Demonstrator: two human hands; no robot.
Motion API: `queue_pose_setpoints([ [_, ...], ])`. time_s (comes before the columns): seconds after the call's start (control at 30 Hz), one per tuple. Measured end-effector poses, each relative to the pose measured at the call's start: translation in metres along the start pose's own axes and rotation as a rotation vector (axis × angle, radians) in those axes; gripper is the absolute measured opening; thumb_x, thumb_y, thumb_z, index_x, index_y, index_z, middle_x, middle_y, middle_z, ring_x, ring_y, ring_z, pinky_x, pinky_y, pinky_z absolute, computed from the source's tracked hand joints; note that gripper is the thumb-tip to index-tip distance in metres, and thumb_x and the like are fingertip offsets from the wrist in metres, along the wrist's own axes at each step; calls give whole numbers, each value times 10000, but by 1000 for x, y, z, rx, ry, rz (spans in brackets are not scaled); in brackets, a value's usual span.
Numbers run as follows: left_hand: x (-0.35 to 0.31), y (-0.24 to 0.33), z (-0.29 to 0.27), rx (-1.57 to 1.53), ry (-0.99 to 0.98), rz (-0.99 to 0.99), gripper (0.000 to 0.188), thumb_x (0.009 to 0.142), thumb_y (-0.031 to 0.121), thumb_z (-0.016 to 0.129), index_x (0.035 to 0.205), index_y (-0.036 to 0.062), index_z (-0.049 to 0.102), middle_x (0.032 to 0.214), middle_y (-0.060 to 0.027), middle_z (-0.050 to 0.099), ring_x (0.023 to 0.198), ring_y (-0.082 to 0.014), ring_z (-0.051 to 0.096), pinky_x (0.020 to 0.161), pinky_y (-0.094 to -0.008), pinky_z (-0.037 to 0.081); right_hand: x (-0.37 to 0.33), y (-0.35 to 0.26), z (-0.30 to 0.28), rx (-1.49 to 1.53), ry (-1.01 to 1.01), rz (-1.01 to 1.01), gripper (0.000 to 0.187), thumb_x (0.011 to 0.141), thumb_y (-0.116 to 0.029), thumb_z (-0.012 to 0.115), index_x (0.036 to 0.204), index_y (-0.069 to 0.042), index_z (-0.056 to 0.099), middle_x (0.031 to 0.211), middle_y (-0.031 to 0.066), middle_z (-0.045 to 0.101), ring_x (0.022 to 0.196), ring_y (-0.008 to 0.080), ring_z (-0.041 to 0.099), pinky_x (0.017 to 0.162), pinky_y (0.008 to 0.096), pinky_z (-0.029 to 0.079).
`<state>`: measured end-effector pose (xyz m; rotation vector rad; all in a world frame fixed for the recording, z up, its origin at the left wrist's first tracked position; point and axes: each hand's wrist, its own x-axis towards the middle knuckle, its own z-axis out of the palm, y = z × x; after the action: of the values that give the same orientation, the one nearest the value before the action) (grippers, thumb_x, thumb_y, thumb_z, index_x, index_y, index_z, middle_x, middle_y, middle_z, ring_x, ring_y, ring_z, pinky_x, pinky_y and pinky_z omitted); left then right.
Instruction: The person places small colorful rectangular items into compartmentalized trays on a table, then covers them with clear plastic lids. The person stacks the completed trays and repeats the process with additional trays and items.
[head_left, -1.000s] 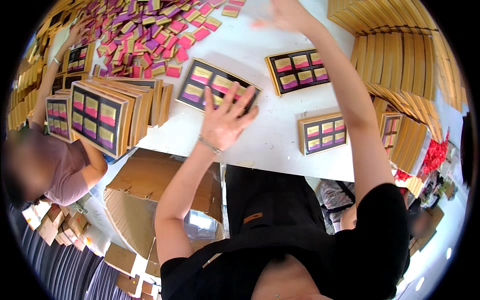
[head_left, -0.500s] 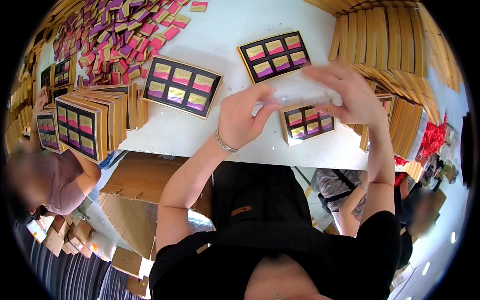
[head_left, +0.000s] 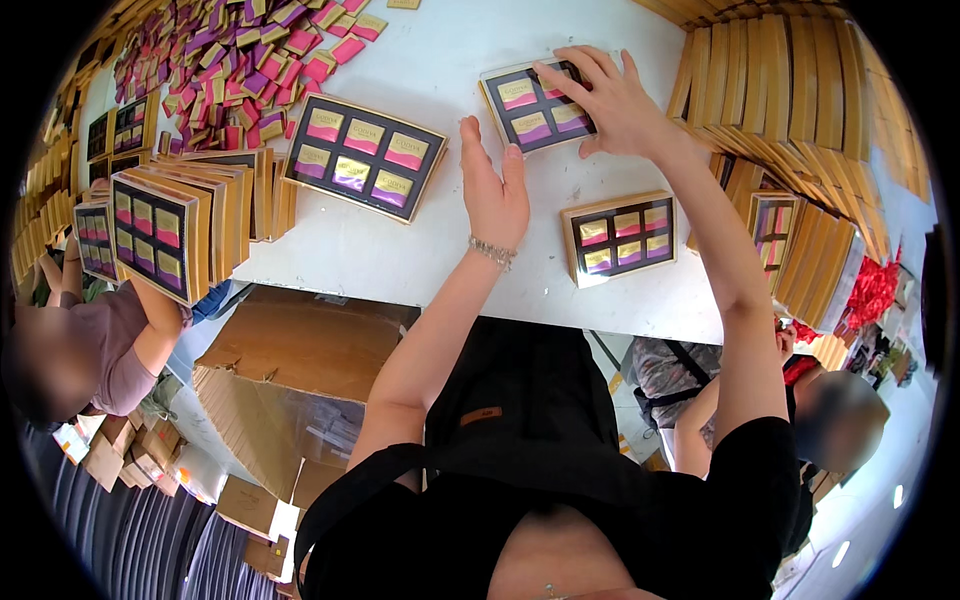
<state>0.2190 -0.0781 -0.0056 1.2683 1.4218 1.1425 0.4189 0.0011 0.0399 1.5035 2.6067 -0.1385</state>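
On most of the wrapped pieces [head_left: 405, 150] in the box [head_left: 345, 203] beside my left hand [head_left: 496, 195], I can read one short printed word on the gold part. Pieces in the second box [head_left: 497, 115], at my right hand [head_left: 620, 105], bear similar print. The brown tag [head_left: 481, 415] on my black clothing [head_left: 525, 375] has marks too small to read.

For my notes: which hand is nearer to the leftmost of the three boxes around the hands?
Left. The left hand is just right of the leftmost box; the right hand is farther right, over the upper box.
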Motion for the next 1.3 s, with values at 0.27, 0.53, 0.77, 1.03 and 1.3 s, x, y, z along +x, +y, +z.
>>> queue_pose_setpoints([
  [0.27,15,1,6,-191,-91,-156,549,964,39,515,1458,-74,303,1437,-225,433,1336,-287,450,1036,-353,442,10,7,4,5,0,-68,1220,483,-290,941,1504,-401,281,1515,66,329,1399,288,309,1051,626,327],
  [0.53,22,-1,12,-224,-9,-75,586,877,-85,560,1427,-60,359,1371,-213,515,1230,-259,547,1001,-333,467,10,6,19,-3,82,-33,1147,530,-327,897,1501,-310,285,1463,148,364,1354,362,335,1016,584,354],
  [0.77,-64,75,-20,-389,-171,-261,759,825,-80,648,1476,-29,260,1383,-205,478,1300,-277,474,1021,-395,446,-106,-42,-46,194,189,143,1018,552,-334,851,1460,-396,396,1384,129,443,1292,355,408,935,537,373],
  [1.03,-157,-5,13,-167,-257,-651,845,809,141,762,1474,0,259,1387,-176,449,1237,-271,493,967,-407,455,-180,-34,-7,753,88,391,1008,624,-297,873,1481,-147,365,1486,190,368,1359,394,349,1083,482,336],
  [1.3,-122,47,31,-317,-106,-813,812,909,311,663,1480,-22,191,1334,-192,489,1197,-288,507,923,-423,477,-214,-81,48,835,-47,944,711,714,-616,731,1042,12,678,829,159,697,776,302,689,699,393,532],
])
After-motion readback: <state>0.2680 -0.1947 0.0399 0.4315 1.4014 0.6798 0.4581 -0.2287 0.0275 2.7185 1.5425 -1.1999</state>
